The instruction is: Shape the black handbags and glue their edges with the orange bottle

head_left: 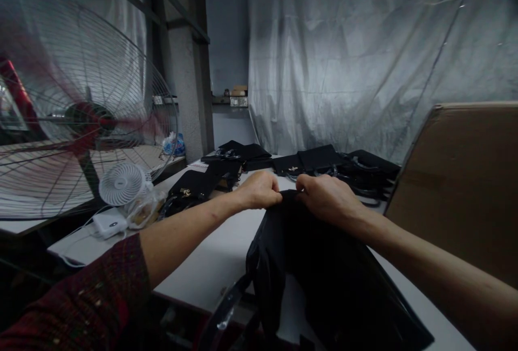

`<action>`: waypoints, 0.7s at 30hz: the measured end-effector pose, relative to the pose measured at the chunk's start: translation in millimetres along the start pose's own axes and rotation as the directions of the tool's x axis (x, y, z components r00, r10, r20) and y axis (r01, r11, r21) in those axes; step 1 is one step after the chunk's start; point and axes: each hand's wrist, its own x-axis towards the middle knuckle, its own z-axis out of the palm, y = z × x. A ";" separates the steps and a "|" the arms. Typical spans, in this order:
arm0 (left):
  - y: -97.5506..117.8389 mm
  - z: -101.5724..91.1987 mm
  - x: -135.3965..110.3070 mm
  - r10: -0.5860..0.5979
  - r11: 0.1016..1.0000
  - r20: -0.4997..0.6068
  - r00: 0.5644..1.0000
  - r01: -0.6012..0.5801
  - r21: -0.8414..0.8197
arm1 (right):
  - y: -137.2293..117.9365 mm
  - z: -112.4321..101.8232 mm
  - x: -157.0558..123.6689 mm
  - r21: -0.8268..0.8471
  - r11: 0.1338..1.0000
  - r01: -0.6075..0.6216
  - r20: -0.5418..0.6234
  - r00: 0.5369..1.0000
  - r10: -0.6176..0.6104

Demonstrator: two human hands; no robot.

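A black handbag (332, 275) hangs between my hands at the near side of the table, its body dark and its handle (226, 308) drooping at the lower left. My left hand (261, 189) pinches the bag's upper edge from the left. Close beside it, my right hand (324, 192) grips the same edge, thumb and fingers pressed together. Only a short stretch of edge shows between the two hands. The bag's lower part runs out of view at the bottom.
Several black bags (315, 159) lie along the far side of the white table (210, 254). At left stand a large caged fan (89, 119), a small white fan (123, 184), a white box with a cable (110, 224) and a plastic bag (143, 208). A cardboard box (457, 189) borders the right.
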 end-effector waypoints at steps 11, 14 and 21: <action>-8.0 6.8 7.0 0.151 0.972 0.059 0.987 -0.137 -0.193 | -10.0 -6.2 -0.4 -0.064 0.998 -0.010 0.061 0.998 0.014; -11.6 11.0 13.1 0.160 0.955 0.064 0.985 -0.138 -0.262 | -12.1 -6.4 0.0 -0.057 0.998 -0.017 0.077 0.997 0.022; -3.5 14.1 20.4 0.096 0.960 -0.022 0.995 -0.099 -0.262 | -14.6 -11.2 -4.0 -0.052 0.999 0.009 0.066 0.998 -0.006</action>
